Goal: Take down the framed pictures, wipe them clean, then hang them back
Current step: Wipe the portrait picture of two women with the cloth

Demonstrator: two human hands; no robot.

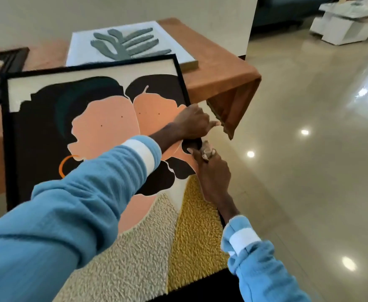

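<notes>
Head: right grip (212,173) round cloth (208,151) (crumpled)

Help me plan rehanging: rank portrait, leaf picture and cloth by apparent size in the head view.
1. Portrait: largest, though nearest the camera.
2. Leaf picture: smaller, but farther away, so their true order is unsure.
3. Cloth: smallest, bunched in the right hand.
</notes>
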